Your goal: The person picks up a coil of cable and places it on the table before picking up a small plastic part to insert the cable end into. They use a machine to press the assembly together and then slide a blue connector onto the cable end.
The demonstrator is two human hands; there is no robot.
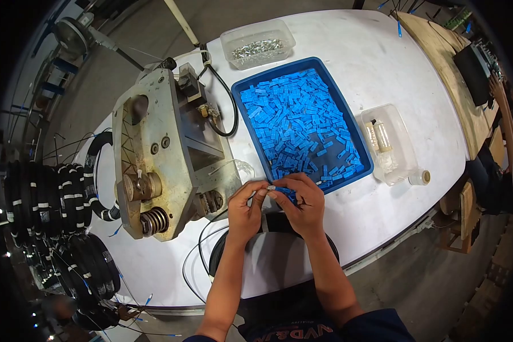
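My left hand point(247, 210) and my right hand point(303, 205) meet at the near edge of the blue tray point(253, 139). Thumb and forefinger of each are pinched around a small whitish connector piece point(271, 187). Its far details are too small to make out. Just beyond my fingers, many small blue plastic connector housings point(296, 111) lie heaped in the tray. Below my wrists a coil of black cable point(218, 253) rests on the table, partly covered by my forearms.
A metal press-like machine point(174, 154) stands close on the left. Behind the tray is a clear tub point(233, 43) of small metal parts; another clear tub point(402, 154) with bottles sits right. Black cable coils point(51, 194) hang far left. A person's arm point(500, 100) shows far right.
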